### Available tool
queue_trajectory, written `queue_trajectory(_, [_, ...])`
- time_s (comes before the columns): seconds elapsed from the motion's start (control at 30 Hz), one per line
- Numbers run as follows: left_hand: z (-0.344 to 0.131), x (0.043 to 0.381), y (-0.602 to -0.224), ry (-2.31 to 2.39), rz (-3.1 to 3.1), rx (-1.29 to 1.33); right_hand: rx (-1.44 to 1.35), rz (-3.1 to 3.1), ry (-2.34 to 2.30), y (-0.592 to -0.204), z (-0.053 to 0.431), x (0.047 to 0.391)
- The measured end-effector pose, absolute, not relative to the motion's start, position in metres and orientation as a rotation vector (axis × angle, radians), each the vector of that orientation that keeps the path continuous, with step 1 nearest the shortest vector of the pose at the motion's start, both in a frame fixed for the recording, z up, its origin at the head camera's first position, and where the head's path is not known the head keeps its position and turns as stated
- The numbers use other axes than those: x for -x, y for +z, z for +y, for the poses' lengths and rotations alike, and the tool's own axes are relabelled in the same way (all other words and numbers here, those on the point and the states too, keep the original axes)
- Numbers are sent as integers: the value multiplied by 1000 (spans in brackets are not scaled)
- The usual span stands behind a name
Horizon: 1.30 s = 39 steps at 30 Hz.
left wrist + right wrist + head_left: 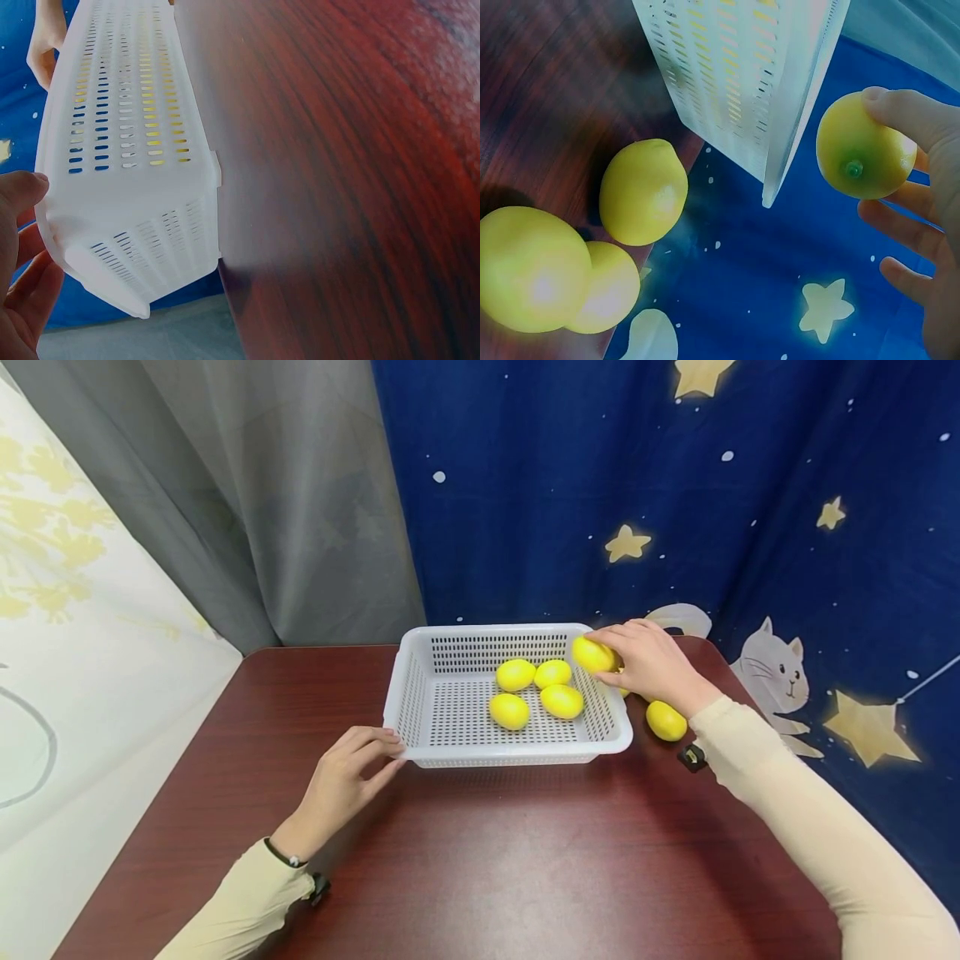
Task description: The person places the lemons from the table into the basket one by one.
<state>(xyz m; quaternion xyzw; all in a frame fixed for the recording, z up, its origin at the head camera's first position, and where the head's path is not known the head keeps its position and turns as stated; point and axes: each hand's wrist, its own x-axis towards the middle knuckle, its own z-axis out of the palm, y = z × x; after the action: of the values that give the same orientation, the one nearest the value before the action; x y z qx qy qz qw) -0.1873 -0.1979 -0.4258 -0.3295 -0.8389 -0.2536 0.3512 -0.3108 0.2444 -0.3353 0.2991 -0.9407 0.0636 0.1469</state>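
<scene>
A white slotted plastic basket (480,755) stands on the table with several yellow lemons (509,712) in its middle and right part. My right hand (651,662) holds another lemon (859,150) between thumb and fingers, above the basket's right rim. My left hand (348,781) grips the basket's near left corner, its thumb (26,189) on the rim and its fingers round the other side. To the right of the basket lies a lemon (666,721). In the right wrist view three lemons (643,192) rest on the table; the head view partly hides some behind my right hand.
The dark red wooden table (480,868) extends in front and to the left of the basket. A blue curtain (525,510) with stars and a grey curtain (315,510) hang close behind its far edge. White cloth (90,693) hangs at the left.
</scene>
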Motion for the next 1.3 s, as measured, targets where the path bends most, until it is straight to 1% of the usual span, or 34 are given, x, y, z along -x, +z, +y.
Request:
queue_trajectory(0.27, [-198,188,-426,-660,-2167,854,-913,-2665,191,-333,236,316])
queue_trajectory(0.87, [-197,187,-425,-664,-2174,856,-896,-2709,164,-329,220,324])
queue_trajectory(1.3, [-197,187,-424,-674,-2174,858,-934,-2708,200,-324,204,330])
